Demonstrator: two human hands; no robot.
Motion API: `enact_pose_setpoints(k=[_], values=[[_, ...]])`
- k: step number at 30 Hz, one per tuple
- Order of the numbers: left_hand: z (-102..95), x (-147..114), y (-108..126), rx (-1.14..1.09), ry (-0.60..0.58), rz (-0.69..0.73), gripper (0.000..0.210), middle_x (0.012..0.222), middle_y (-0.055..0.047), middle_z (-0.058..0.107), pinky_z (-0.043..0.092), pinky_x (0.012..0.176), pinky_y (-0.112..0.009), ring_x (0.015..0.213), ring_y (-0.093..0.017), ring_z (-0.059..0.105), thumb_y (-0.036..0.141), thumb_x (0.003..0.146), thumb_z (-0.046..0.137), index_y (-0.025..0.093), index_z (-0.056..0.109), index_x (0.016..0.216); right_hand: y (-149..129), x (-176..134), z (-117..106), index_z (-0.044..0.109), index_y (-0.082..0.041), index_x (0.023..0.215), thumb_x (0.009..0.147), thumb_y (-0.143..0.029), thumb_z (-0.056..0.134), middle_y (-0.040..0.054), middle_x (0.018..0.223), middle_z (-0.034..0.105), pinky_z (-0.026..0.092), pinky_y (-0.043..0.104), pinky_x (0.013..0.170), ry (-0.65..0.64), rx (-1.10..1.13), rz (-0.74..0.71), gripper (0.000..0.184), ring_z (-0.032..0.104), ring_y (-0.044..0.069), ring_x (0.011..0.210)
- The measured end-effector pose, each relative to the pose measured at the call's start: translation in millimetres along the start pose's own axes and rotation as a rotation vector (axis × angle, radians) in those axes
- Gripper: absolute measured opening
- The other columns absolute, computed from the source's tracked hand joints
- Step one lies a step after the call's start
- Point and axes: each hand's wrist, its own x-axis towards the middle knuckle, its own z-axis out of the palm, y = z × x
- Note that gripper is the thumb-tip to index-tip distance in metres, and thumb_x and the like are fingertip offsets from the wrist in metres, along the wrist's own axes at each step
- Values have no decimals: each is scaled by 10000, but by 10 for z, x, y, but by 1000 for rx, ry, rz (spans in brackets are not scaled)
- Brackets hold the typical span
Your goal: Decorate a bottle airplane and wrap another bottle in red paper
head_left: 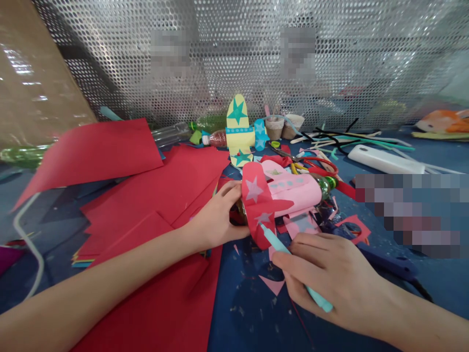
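Note:
My left hand (pixel 214 215) is closed round the tail end of a bottle plane (pixel 293 193), a green plastic bottle wrapped in pink paper. Its red paper tail piece (pixel 252 171) carries pale stars, and the bottle's green cap points right. Between the fingers of my right hand (pixel 333 278) is a light-blue marker (pixel 273 239). The marker's tip meets the lower star on the red paper. Behind stands a second bottle plane (pixel 240 139) in yellow paper with teal stars. Part of the held bottle is hidden by my left fingers and the red piece.
Red paper sheets (pixel 146 195) spread across the left side. Scissors (pixel 289 154) and paper scraps lie behind and around the plane. A dark blue glue gun (pixel 388 261) rests at right, with a white power strip (pixel 388 159) farther back. A perforated metal panel (pixel 234 44) closes off the back.

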Motion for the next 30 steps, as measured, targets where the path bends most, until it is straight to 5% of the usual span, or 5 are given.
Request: enact_pose_setpoints(k=[30], values=[[9, 1, -10, 3, -3, 2, 521, 1278, -93, 518, 417, 1025, -419, 1208, -275, 477, 220, 692, 687, 206, 510, 1181, 4, -1, 6, 637, -148, 878, 869, -146, 467, 8, 596, 560, 452, 282, 540, 7, -14, 4, 170, 508, 147, 570]])
